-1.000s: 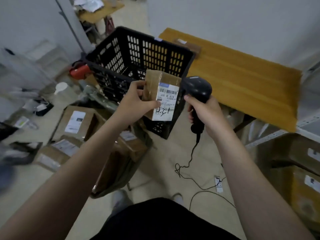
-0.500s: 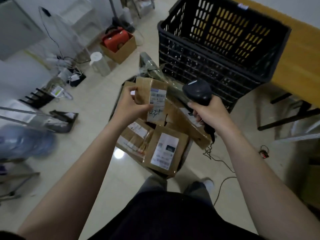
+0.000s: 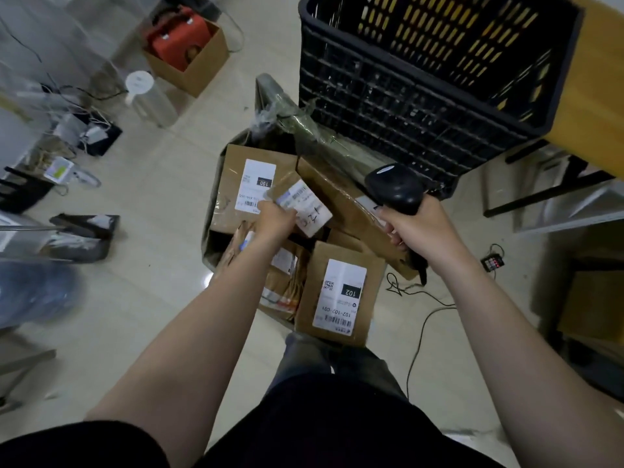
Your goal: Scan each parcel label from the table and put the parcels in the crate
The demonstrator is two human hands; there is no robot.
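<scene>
My left hand [image 3: 275,220] grips a small brown parcel [image 3: 305,206] with a white barcode label and handwriting, low over a sack of parcels on the floor. My right hand [image 3: 417,228] holds a black barcode scanner [image 3: 393,188] by its handle, just right of the parcel. In the grey-green sack [image 3: 270,106] lie several labelled cardboard parcels, among them one marked 102 [image 3: 341,295] and one marked 180 [image 3: 251,185]. The black slatted crate [image 3: 422,79] stands at the upper right, on the edge of a yellow table [image 3: 597,96].
The scanner cable [image 3: 418,319] trails across the tiled floor to the right. An open carton with a red object [image 3: 184,45], a white cylinder [image 3: 145,96], and cables and devices [image 3: 84,133] sit at the left. Shelving and boxes [image 3: 591,298] stand at the right.
My view tilted from the crate down to the sack on the floor. My left hand lowered the small parcel toward the pile and tilted it; the scanner hand followed downward.
</scene>
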